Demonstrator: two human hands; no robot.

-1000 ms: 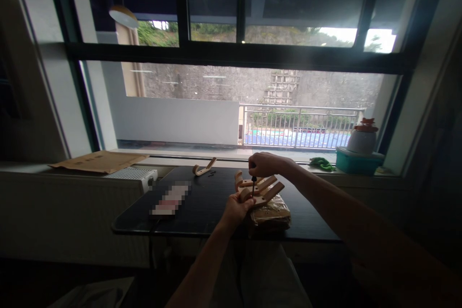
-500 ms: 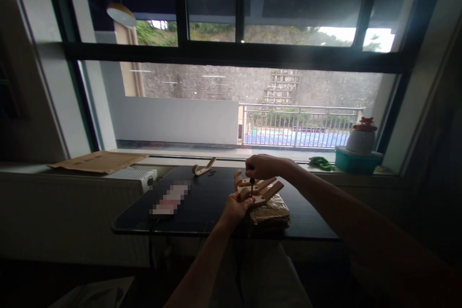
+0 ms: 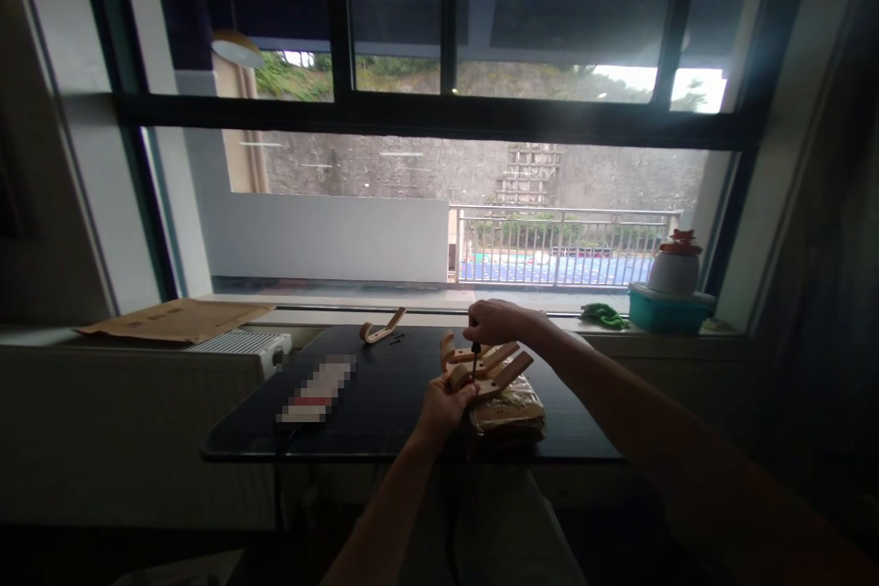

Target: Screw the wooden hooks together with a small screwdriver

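My right hand point(image 3: 495, 322) is closed around the top of a screwdriver point(image 3: 475, 357), whose shaft points down at the near wooden hook point(image 3: 504, 377). With its fingers pinching the curved end of that hook, my left hand point(image 3: 445, 405) steadies it on a plastic-wrapped brown block point(image 3: 508, 417). Just behind, a second wooden hook point(image 3: 448, 350) lies on the same block, partly covered by the near one and my right hand. The screwdriver's tip and any screw under it are too small to make out.
On the black table point(image 3: 398, 412), a loose wooden hook point(image 3: 385, 328) lies at the back beside small dark screws point(image 3: 396, 340). A blurred-out power strip point(image 3: 320, 394) is at the left. The sill holds a brown envelope point(image 3: 175, 320), a green cloth point(image 3: 604, 317) and a teal box point(image 3: 669, 309) under a white bottle point(image 3: 675, 270).
The view has shifted slightly, so the scene sits a little lower and further left. Both hands keep their grips, and the screwdriver stays upright over the near hook.
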